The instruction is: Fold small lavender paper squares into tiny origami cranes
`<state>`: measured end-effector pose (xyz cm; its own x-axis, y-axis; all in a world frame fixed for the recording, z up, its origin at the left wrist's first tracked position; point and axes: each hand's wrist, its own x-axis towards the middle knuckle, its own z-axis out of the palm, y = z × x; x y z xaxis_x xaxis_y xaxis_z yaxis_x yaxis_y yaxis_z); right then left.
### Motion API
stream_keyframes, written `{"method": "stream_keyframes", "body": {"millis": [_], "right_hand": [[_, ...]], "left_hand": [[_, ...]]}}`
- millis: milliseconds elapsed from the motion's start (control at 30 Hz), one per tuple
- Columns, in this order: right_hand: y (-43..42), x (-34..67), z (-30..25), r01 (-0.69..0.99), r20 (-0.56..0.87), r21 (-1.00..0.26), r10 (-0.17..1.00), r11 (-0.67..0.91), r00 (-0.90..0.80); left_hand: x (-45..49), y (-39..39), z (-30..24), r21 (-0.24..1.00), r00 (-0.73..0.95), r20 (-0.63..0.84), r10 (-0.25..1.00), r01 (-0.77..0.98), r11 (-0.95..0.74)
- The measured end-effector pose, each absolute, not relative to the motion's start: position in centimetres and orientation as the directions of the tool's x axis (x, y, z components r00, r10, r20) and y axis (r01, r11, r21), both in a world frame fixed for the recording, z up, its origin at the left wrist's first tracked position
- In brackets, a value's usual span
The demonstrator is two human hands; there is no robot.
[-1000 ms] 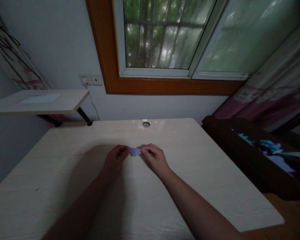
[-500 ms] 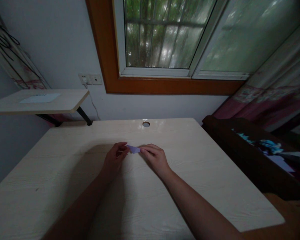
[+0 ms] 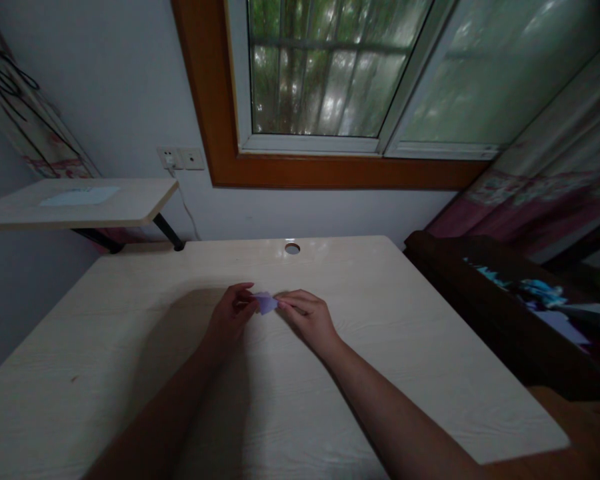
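A small piece of folded purple paper [image 3: 266, 303] is held between both hands, over the middle of the pale wooden desk [image 3: 380, 320]. On its left side, my left hand [image 3: 233, 312] pinches it between thumb and fingers. The fingertips of my right hand [image 3: 310, 315] are closed on its right end. Parts of the paper are hidden behind the fingers, and its exact folds are too small to make out.
A raised shelf [image 3: 145, 207] on black legs stands at the back left with a paper sheet [image 3: 80, 196] on it. The desk has a round cable hole [image 3: 293, 249] near its back edge. At the right is a dark wooden piece of furniture [image 3: 460, 293] with assorted items on top.
The purple paper has turned from a flat, narrow triangle to a broader shape. My right hand has shifted slightly left; my left hand stays nearly in place.
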<state>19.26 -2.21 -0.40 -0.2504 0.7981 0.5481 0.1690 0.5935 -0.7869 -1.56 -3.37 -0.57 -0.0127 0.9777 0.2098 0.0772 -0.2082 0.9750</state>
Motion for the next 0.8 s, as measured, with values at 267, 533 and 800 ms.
{"method": "stream_keyframes", "body": {"millis": [267,533,800], "right_hand": [[-2.3,19.3,-0.6,0.172,0.559,-0.769,0.778,0.616,-0.288],[-2.4,19.3,-0.6,0.194,0.579,-0.724,0.736,0.662,-0.351],[-2.4,19.1,-0.6,0.196,0.595,-0.693,0.704,0.694,-0.389]], "left_hand": [[-1.5,-3.5,-0.2,0.979,0.014,0.205,0.979,0.000,-0.205],[-1.5,-3.5,-0.4,0.980,0.036,0.200,0.979,0.006,-0.200],[-1.3,-4.1,0.7,0.983,0.065,0.152,0.986,0.092,-0.157]]}}
